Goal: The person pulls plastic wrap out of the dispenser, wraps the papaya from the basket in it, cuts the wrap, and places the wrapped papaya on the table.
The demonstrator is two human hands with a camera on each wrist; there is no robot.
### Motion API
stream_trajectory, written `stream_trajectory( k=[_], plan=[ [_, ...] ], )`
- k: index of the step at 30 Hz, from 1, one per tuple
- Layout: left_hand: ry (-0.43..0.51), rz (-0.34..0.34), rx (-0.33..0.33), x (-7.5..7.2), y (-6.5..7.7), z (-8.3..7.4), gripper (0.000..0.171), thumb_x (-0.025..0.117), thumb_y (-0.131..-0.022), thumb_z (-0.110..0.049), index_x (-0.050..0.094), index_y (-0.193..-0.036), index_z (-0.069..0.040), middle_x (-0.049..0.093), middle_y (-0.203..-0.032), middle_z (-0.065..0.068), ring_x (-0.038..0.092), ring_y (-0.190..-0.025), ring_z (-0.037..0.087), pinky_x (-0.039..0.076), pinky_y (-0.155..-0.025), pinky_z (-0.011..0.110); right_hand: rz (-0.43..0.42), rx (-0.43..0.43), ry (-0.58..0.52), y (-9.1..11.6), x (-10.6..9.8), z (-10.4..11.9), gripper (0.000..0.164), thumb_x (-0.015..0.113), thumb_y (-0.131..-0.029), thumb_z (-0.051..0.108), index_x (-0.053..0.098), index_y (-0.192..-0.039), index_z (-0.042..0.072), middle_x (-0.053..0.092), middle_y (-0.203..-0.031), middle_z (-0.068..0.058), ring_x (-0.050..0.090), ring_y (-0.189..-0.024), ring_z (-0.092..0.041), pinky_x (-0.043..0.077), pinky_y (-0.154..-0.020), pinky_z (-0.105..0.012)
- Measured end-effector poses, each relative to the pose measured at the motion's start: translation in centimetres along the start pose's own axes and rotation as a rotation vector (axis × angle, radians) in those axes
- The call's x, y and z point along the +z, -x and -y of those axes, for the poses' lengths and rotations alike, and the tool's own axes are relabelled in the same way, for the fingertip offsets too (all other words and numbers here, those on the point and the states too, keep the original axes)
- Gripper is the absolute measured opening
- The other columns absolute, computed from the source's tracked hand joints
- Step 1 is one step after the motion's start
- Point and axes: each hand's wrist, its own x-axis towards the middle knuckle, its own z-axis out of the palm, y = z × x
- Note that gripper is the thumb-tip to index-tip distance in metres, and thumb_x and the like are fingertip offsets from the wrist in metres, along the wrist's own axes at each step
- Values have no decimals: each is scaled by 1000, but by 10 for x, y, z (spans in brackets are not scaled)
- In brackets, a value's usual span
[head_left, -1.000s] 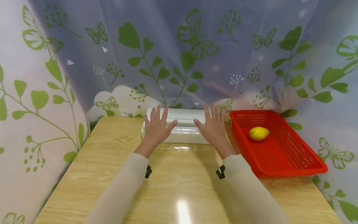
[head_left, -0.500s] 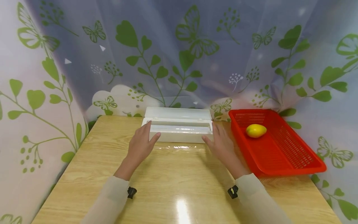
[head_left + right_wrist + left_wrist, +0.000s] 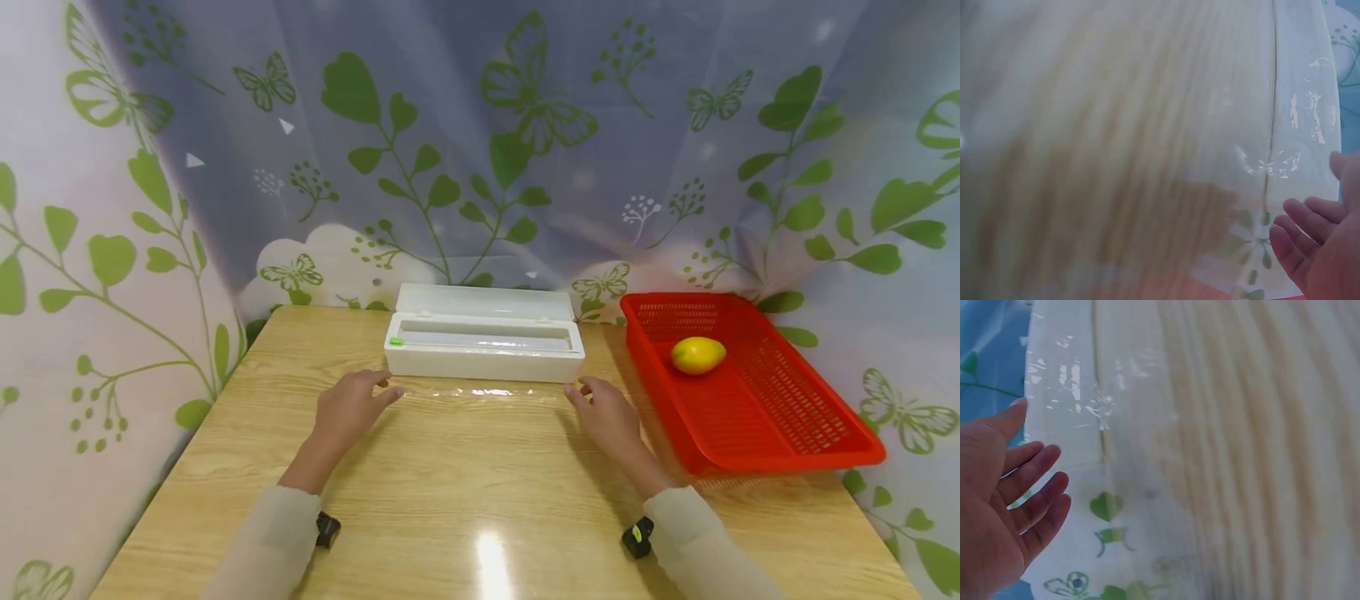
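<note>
A white cling film dispenser (image 3: 487,365) stands at the back of the table with its lid (image 3: 483,302) raised. Clear cling film (image 3: 491,392) comes over its front edge onto the wood; its glints show in both wrist views. Near the box's front left corner is my left hand (image 3: 348,410), thumb and forefinger slightly apart. My right hand (image 3: 609,417) is at the front right corner, its fingers loosely bent with a gap to the thumb. In the wrist views, the fingers of the left hand (image 3: 1019,494) and right hand (image 3: 1322,231) are relaxed and hold nothing.
A red plastic basket (image 3: 693,442) with a yellow fruit (image 3: 698,356), perhaps a mango, stands to the right of the dispenser. A patterned curtain (image 3: 480,167) hangs directly behind the table. A green slider (image 3: 396,341) sits at the dispenser's left end.
Both hands have moved from over the dispenser back toward me and outward, down to its front corners. Their spread fingers have bent loosely. The dispenser and basket have stayed in place.
</note>
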Motion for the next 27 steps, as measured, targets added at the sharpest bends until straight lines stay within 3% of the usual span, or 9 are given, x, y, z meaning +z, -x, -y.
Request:
stream_trajectory(
  k=[5, 10, 14, 18, 27],
  plan=[
    [23, 90, -51, 13, -12, 9, 44, 65, -96, -48, 72, -125, -15, 75, -114, 1, 69, -101, 25, 54, -73, 45, 12, 64, -30, -2, 7, -5, 34, 59, -101, 40, 73, -115, 12, 74, -113, -9, 67, -104, -32, 49, -86, -50],
    [25, 117, -74, 21, -22, 16, 43, 66, -95, -48, 73, -123, -16, 74, -115, 2, 69, -105, 26, 53, -84, 52, 50, 112, -68, -9, 14, -8, 28, 64, -98, 39, 75, -108, 15, 75, -110, -6, 66, -99, -28, 48, -80, -43],
    [38, 123, -76, 23, -24, 19, 34, 69, -94, -47, 76, -109, -17, 73, -101, 1, 68, -93, 22, 51, -81, 49, 63, 132, -82, -14, 18, -9, 26, 66, -97, 37, 76, -106, 15, 74, -111, -6, 65, -98, -27, 46, -77, -40],
    [60, 153, -88, 25, -27, 20, 27, 70, -93, -46, 73, -97, -20, 67, -89, -2, 58, -79, 17, 46, -74, 43, 63, 152, -62, -18, 18, -6, 25, 69, -95, 37, 77, -104, 15, 75, -110, -6, 66, -95, -26, 45, -75, -40],
    [104, 153, -122, 32, -32, 18, 25, 72, -92, -43, 76, -101, -20, 73, -99, -2, 66, -90, 19, 50, -82, 48, 75, 158, -33, -23, 20, -2, 25, 71, -93, 40, 77, -100, 16, 75, -105, -3, 66, -89, -24, 44, -74, -42]
  ],
)
